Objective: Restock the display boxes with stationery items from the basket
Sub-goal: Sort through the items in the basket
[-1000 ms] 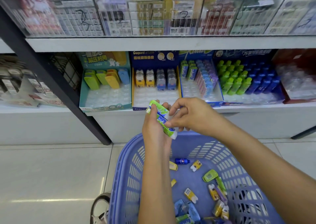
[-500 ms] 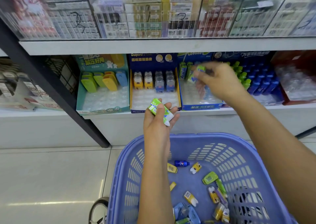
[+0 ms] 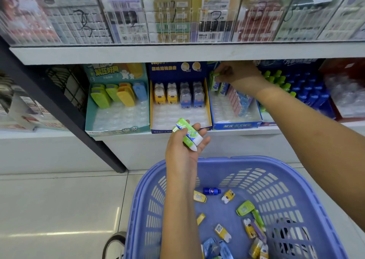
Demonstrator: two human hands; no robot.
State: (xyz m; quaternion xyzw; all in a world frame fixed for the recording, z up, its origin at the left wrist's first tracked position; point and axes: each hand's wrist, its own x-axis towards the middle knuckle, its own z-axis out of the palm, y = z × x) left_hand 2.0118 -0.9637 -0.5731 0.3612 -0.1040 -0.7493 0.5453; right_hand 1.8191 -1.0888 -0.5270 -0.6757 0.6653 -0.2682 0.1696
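The person's left hand [image 3: 184,146] is raised palm-up above the near-left rim of the purple basket [image 3: 296,177], in front of the shelf edge. Its fingers [image 3: 204,141] are loosely curled around two green-and-white erasers [image 3: 188,133], which lie slanted across the palm with their white ends pointing down and right. The thumb rests along the left side of the erasers, and the fingertips show past their right edge, so the hold is a loose cradle and not a tight fist.

The right hand [image 3: 236,71] reaches far into the blue display box [image 3: 237,125], at its back-left corner. Its fingertips [image 3: 219,75] pinch the top of a green eraser [image 3: 213,81] that stands upright in the back row, just beside another eraser of the same sort [image 3: 224,87]. The fingers are closed on it; the rest of the hand arches above. To the right in the same box stands a row of pink and blue erasers [image 3: 240,99], and the near part of the box's tray is bare.

Left of it stand the navy box [image 3: 177,129] with animal-shaped items and the teal box [image 3: 118,131] with green, yellow and blue ones. In the basket lie scattered small items, among them a blue bottle [image 3: 211,191] and a green case [image 3: 245,207].
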